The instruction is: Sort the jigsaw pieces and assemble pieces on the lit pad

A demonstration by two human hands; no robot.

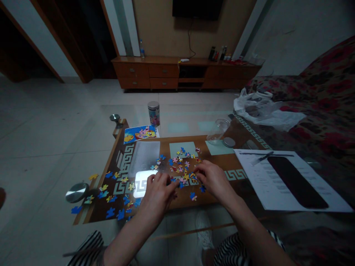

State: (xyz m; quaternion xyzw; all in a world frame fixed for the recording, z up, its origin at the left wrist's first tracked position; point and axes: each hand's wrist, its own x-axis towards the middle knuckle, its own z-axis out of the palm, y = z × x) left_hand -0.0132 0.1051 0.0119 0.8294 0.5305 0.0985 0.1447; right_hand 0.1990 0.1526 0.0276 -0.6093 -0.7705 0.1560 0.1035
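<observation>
Many small, colourful jigsaw puzzle pieces (180, 161) lie loose in a pile on the glass-topped table (163, 206). At the pile's left edge is my left hand (159, 190), its fingers curled in and bent down toward the pieces. My right hand (212, 179) reaches the pile's right side, with thumb and fingertips drawn together at the pieces there. Whatever either hand grips is too small and partly covered to make out. More pieces (110, 211) are spread over the table's left end. Behind them lies a picture sheet (141, 133) with bright cartoon figures.
A tin can (154, 113) stands beyond the picture sheet. On the right are a clear plastic jar (218, 130), a round lid (229, 142), printed papers (255, 173), a pen (262, 158) and a black phone-like slab (298, 183). A white plastic bag (266, 109) lies behind them.
</observation>
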